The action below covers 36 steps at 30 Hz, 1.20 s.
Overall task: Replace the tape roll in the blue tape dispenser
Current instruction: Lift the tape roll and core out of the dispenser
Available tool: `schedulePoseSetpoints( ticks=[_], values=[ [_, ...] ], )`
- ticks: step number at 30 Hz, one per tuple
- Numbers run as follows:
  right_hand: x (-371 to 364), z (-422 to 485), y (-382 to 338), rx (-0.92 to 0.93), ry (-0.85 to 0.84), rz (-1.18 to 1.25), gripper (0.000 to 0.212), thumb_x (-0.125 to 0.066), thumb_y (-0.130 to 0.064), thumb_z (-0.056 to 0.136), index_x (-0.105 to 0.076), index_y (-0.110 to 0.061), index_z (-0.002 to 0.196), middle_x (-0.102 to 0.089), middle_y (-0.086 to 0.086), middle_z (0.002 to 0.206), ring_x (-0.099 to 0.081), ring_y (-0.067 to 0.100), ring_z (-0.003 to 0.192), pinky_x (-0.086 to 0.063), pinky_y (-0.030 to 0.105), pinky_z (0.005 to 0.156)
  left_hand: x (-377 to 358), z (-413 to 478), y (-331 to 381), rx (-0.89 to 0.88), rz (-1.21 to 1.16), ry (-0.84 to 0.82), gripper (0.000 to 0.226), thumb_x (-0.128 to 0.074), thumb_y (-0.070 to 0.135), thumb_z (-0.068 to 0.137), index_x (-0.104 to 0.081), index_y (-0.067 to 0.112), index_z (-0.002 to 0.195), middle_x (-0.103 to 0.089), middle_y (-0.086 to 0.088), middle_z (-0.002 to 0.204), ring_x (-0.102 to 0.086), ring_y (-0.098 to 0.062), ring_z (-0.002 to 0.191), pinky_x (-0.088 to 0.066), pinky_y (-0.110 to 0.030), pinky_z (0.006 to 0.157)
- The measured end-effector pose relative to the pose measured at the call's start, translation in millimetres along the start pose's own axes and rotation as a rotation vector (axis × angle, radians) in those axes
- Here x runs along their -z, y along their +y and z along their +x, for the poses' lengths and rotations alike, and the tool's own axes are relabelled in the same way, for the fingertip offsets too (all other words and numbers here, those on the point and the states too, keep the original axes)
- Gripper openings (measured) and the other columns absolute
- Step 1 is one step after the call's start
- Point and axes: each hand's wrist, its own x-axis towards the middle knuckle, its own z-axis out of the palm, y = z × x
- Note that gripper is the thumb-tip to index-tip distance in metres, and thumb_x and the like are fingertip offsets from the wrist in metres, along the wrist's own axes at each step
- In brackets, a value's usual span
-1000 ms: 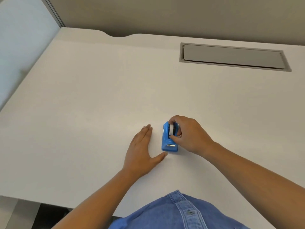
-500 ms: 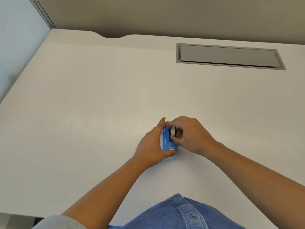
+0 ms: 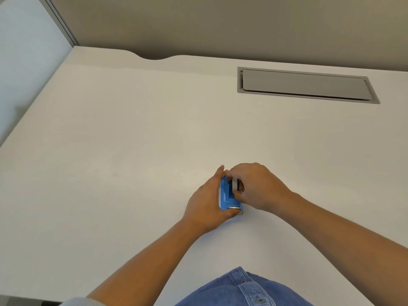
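Note:
A small blue tape dispenser (image 3: pixel 227 198) stands on the white desk (image 3: pixel 132 151), its metal cutter at the near end. My left hand (image 3: pixel 207 204) wraps around its left side and near end, holding it. My right hand (image 3: pixel 257 186) comes from the right, and its fingers pinch the grey tape roll (image 3: pixel 234 184) that sits in the top of the dispenser. Most of the roll is hidden by my fingers.
A grey cable hatch (image 3: pixel 304 85) is set flush into the desk at the back right. A curved notch (image 3: pixel 154 57) cuts the desk's far edge. A pale partition (image 3: pixel 26 62) runs along the left. My denim shirt (image 3: pixel 238 288) is at the near edge.
My left hand, flat on the desk a second ago, has moved right and closed around the dispenser. My right hand has stayed on the tape roll.

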Motion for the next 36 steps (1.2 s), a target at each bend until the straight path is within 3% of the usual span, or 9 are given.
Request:
schedulePoseSetpoints(
  ticks=[4,7,11,14,20,23,27,31,36],
  values=[
    [1.5,1.6,-4.0,0.002,-0.047,-0.050,0.026,-0.065,-0.009,0.075,-0.068,-0.022,0.098,-0.067,-0.003,0.084,-0.054,0.017,0.071,-0.045,0.027,0.061,0.2,0.1,2.7,-0.002,0.005,0.010,0.115,-0.081,0.055,0.065,-0.009,0.035,0.152,-0.048,0.012,0.147,-0.050,-0.013,0.126,-0.033,-0.021,0.095],
    [7.5,6.3,-3.7,-0.060,-0.087,0.015,0.029,-0.067,-0.008,0.069,-0.069,-0.020,0.094,-0.070,-0.003,0.083,-0.060,0.018,0.071,-0.053,0.032,0.062,-0.5,0.8,4.9,-0.014,0.003,0.011,0.110,-0.083,0.052,0.065,-0.017,0.032,0.150,-0.052,0.010,0.143,-0.054,-0.016,0.122,-0.043,-0.028,0.096],
    [16.3,14.9,-2.6,-0.096,-0.156,0.104,0.027,-0.072,-0.008,0.063,-0.065,-0.022,0.084,-0.069,-0.005,0.080,-0.063,0.017,0.069,-0.056,0.033,0.059,3.3,1.2,9.1,-0.028,0.009,0.015,0.099,-0.085,0.049,0.061,-0.028,0.035,0.141,-0.060,0.013,0.130,-0.061,-0.015,0.107,-0.053,-0.031,0.087],
    [16.8,15.9,-6.1,-0.074,-0.192,0.051,0.033,-0.069,-0.006,0.064,-0.054,-0.033,0.078,-0.058,-0.014,0.071,-0.057,0.012,0.065,-0.048,0.028,0.053,5.3,0.6,11.0,-0.035,0.002,0.023,0.088,-0.086,0.047,0.060,-0.033,0.039,0.130,-0.061,0.015,0.122,-0.060,-0.010,0.098,-0.050,-0.025,0.081],
    [19.7,14.8,-10.5,-0.069,-0.216,-0.013,0.034,-0.069,-0.005,0.067,-0.053,-0.032,0.078,-0.048,-0.018,0.064,-0.048,0.001,0.058,-0.032,0.020,0.047,5.2,0.9,12.2,-0.014,0.019,0.006,0.102,-0.087,0.047,0.062,-0.028,0.029,0.143,-0.058,0.009,0.134,-0.059,-0.015,0.113,-0.047,-0.027,0.089],
    [23.1,19.4,-14.1,-0.083,-0.259,-0.023,0.028,-0.072,-0.006,0.066,-0.057,-0.026,0.076,-0.052,-0.016,0.067,-0.051,0.003,0.058,-0.036,0.021,0.047,6.5,0.7,14.2,-0.022,0.026,0.018,0.092,-0.087,0.046,0.060,-0.033,0.034,0.133,-0.062,0.011,0.126,-0.060,-0.012,0.102,-0.041,-0.021,0.078],
    [38.3,30.7,-19.3,-0.149,-0.243,0.098,0.022,-0.077,-0.013,0.060,-0.068,-0.019,0.079,-0.068,-0.003,0.084,-0.067,0.018,0.074,-0.060,0.035,0.058,10.0,1.5,15.3,-0.007,0.060,-0.001,0.090,-0.084,0.050,0.058,-0.031,0.036,0.129,-0.062,0.013,0.116,-0.060,-0.010,0.092,-0.050,-0.024,0.072],
    [45.8,33.9,-26.9,-0.090,-0.211,0.057,0.025,-0.077,-0.014,0.058,-0.066,-0.022,0.079,-0.064,-0.006,0.085,-0.065,0.016,0.073,-0.057,0.031,0.055,10.0,0.3,14.8,0.000,0.042,-0.027,0.093,-0.084,0.052,0.058,-0.025,0.041,0.129,-0.057,0.019,0.107,-0.056,-0.007,0.087,-0.042,-0.014,0.063],
    [35.1,14.2,-20.9,-0.122,-0.202,0.084,0.026,-0.071,-0.006,0.064,-0.068,-0.020,0.085,-0.068,-0.004,0.084,-0.066,0.017,0.069,-0.057,0.031,0.057,12.9,-0.3,15.1,0.013,-0.025,-0.053,0.101,-0.086,0.045,0.058,-0.025,0.041,0.138,-0.055,0.025,0.116,-0.061,-0.007,0.101,-0.050,-0.022,0.077]
  ],
)
